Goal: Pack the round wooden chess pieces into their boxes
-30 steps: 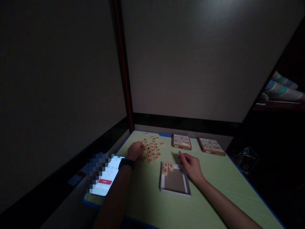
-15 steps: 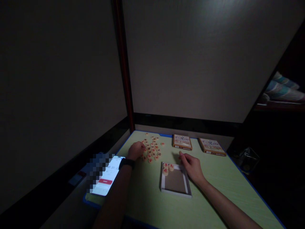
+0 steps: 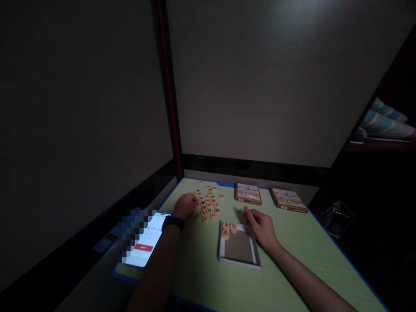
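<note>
Head | left hand [image 3: 185, 205]: curled, cannot tell if holding anything | round pieces [image 3: 203, 212]: just right of it

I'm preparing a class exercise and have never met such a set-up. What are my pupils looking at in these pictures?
There is no machine here: a person works with two bare hands. One camera, worn on the head, takes every picture, looking forward and down.

On the pale green table lie many small round pieces marked with characters, two flat boxes at the back, and a lit phone on the left. A shallow tray holds three more pieces in its far left corner.

The left hand is at the loose pieces; whether it grips one is unclear. The right hand is at the tray's right side, with nothing visibly held.
</note>
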Motion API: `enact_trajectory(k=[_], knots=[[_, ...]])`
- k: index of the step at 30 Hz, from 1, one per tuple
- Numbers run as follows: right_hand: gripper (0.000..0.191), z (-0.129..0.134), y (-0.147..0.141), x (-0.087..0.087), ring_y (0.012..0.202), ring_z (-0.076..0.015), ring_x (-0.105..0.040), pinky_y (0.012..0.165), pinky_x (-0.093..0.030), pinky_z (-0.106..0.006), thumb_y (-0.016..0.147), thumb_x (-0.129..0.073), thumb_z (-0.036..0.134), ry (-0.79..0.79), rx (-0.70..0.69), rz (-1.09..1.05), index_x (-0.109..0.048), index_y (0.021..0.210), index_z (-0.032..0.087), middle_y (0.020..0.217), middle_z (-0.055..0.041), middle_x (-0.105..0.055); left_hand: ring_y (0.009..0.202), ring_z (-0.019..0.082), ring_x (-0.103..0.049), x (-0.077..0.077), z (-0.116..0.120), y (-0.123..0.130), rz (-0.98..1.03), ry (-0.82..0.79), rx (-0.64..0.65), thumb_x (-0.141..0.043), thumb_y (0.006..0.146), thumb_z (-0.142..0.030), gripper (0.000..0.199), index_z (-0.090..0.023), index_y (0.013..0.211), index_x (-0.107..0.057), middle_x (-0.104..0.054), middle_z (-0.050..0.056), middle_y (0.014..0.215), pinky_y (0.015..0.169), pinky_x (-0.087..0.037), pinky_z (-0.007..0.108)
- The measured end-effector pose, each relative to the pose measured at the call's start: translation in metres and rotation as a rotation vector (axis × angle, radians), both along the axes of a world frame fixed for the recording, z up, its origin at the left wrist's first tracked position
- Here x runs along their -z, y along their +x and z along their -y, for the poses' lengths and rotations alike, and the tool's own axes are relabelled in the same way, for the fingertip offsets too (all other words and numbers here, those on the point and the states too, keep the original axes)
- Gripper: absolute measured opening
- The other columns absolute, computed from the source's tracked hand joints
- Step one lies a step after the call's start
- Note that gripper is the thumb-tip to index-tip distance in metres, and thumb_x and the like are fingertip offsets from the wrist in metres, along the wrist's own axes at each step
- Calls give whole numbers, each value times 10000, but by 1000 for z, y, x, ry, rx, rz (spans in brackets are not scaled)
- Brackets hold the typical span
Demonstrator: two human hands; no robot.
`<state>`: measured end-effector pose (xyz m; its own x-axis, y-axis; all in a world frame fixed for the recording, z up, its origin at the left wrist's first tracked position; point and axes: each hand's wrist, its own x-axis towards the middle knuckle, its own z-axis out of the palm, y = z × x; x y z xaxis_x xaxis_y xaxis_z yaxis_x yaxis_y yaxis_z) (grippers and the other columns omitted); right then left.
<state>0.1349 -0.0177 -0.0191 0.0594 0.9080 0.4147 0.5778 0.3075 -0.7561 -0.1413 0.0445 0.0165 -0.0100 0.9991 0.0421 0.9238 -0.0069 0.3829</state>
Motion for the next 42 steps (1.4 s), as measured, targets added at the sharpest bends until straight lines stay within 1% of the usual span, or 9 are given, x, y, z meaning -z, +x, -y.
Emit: enact_trajectory(k=[4,8,16,23,29,32,37,39,42], knots=[[618,-1,0,1,513,-168,-555,538,-374,-260,886,-381,665,-3,-3,-2,-652,634,171,530,-20,-607,821,176,-661,0,-1,0,-6,-5,-4,-522,818,-183,221,-188,832,-742,-737,52,817,718,-447,244],[624,-2,0,3,511,-165,-543,536,-369,-258,887,-375,669,7,-1,-1,-635,612,174,516,-15,-586,787,173,-657,-1,-1,0,-13,-11,0,-517,814,-174,230,-185,848,-744,-729,48,765,706,-442,243],[630,-2,0,3,518,-170,-563,539,-375,-260,883,-374,678,-2,-4,-5,-653,635,171,528,-20,-604,759,155,-651,-3,1,2,-14,11,22,-504,806,-122,246,-172,785,-744,-726,44,754,714,-442,223],[641,-1,0,0,517,-171,-560,536,-384,-262,883,-375,680,-2,6,-3,-672,650,161,526,-25,-604,848,166,-653,-1,0,1,-33,52,23,-514,808,-120,241,-178,826,-747,-737,53,835,777,-453,229],[646,1,0,-3,507,-173,-556,517,-386,-263,885,-365,685,12,14,-5,-669,648,167,519,-25,-604,959,207,-651,-8,2,0,-73,131,-58,-443,854,-153,314,-206,943,-740,-731,79,1029,823,-465,271],[635,2,2,-3,508,-172,-563,521,-394,-261,892,-362,676,37,21,20,-667,655,172,524,-26,-613,973,201,-650,-10,2,-1,-119,125,-14,-435,860,-142,315,-195,957,-730,-731,79,1022,857,-460,269],[565,-6,5,-10,586,-187,-618,588,-427,-267,936,-357,574,98,22,175,-671,686,175,631,-56,-681,1028,209,-630,-3,3,-2,-169,95,97,-418,869,-103,305,-139,971,-704,-714,113,1047,923,-443,286],[487,-18,1,-17,691,-207,-655,649,-447,-277,958,-356,477,86,-3,337,-702,805,172,760,-77,-727,1032,219,-625,1,3,-2,-172,82,119,-441,861,-107,276,-128,964,-696,-709,122,1044,928,-444,295],[316,-44,-12,-29,907,-223,-665,764,-453,-280,930,-414,261,22,-109,602,-685,1067,175,1021,-95,-731,1040,225,-618,6,3,0,-177,73,157,-488,845,-134,233,-121,961,-690,-698,131,1048,931,-447,293]])
